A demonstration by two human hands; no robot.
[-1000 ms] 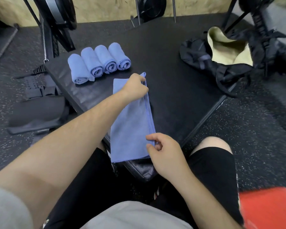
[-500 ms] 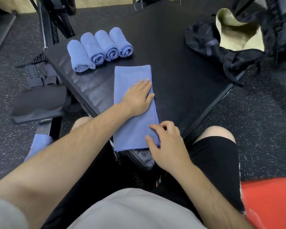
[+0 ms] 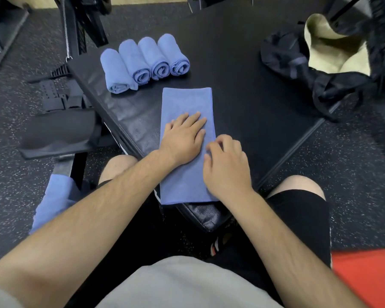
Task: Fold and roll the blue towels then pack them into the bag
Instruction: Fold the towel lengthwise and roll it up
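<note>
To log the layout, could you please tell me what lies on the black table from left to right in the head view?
In order: four rolled towels → flat folded towel → black bag.

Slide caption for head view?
Folded towel pressed flat by left hand, right hand at its edge; four rolled towels and bag beyond.
</note>
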